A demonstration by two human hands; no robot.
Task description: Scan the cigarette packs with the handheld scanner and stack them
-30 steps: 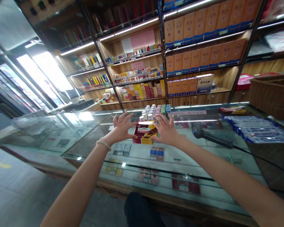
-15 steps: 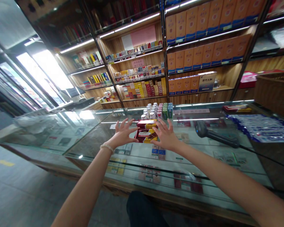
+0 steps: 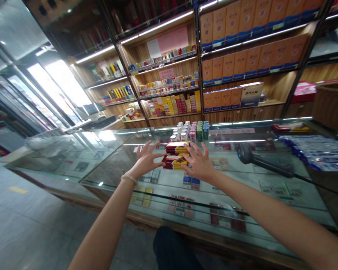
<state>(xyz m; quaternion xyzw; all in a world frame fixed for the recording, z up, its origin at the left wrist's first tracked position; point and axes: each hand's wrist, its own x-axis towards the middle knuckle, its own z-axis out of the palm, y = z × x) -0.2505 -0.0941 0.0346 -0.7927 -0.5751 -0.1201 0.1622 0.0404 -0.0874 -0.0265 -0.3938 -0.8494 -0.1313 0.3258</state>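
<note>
Your left hand and right hand, fingers spread apart, flank the near chocolate stack; likely light, slippery and snappable, so take its short ends low

Seemingly two packet stacks, one scanner

Blown-out windows, glare; stretched, blurry edges

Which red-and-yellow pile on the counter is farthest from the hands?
The far-right pile, behind the blue-and-white packets. The front pile sits between the left hand and right hand; the back pile is just behind it.
</note>
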